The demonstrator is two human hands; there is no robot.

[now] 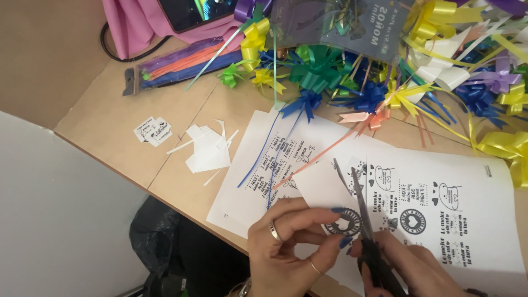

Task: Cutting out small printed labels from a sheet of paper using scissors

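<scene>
Up beyond the printed sheet, a clear flat packet at the desk's far edge holds purple, orange and blue ribbon strips, and a see-through bag lies over a heap of ribbon bows in green, blue, yellow and white. The printed sheet lies flat on the desk, white with black labels and round heart badges (one badge sits right at the blades). The left hand, rings on two fingers, pinches the sheet's near edge beside that badge. The right hand is closed around the black handles of the scissors, blades slightly parted over the paper. Left of the sheet lie white paper scraps and small cut labels.
</scene>
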